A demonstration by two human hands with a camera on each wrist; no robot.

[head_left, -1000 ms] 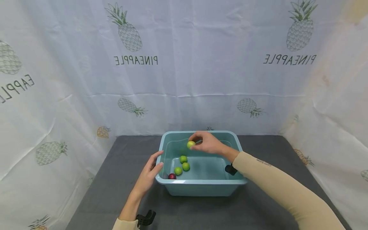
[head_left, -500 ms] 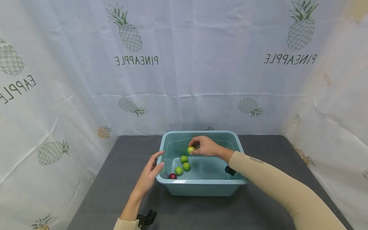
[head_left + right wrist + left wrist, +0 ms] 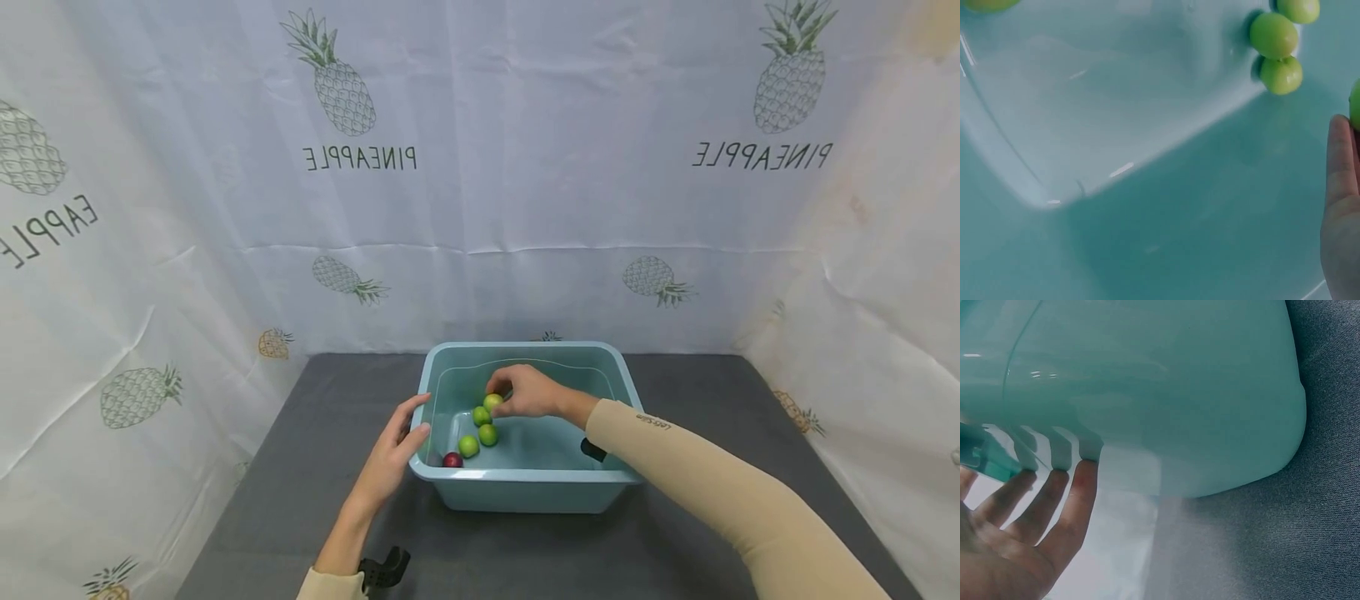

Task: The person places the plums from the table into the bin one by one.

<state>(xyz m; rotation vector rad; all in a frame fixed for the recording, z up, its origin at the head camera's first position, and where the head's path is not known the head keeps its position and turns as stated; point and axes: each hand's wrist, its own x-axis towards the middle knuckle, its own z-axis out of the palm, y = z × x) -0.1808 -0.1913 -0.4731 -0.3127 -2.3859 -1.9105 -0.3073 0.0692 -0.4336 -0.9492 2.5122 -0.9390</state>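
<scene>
A pale blue-green plastic basin (image 3: 555,476) stands on the dark cloth. My right hand (image 3: 531,392) is inside it, pinching a small round green fruit (image 3: 492,402) between thumb and fingers. Just below lie a second green fruit (image 3: 480,416) and two others, with a dark red fruit (image 3: 452,460) in the near left corner. In the right wrist view, the held fruit is cut off at the edge beside my fingers (image 3: 1340,159). My left hand (image 3: 388,454) rests against the basin's left rim; in the left wrist view, its extended fingers (image 3: 1079,500) touch the outer wall.
Dark grey cloth (image 3: 300,517) covers the table. White sheets (image 3: 517,208) printed with pineapples hang behind and at both sides. A black wrist camera strap (image 3: 384,570) sits on the left wrist. Another green fruit (image 3: 990,4) shows at the right wrist view's top left.
My right hand has lowered deeper into the basin with the green fruit, down to the fruits lying there. My left hand stays at the left rim.
</scene>
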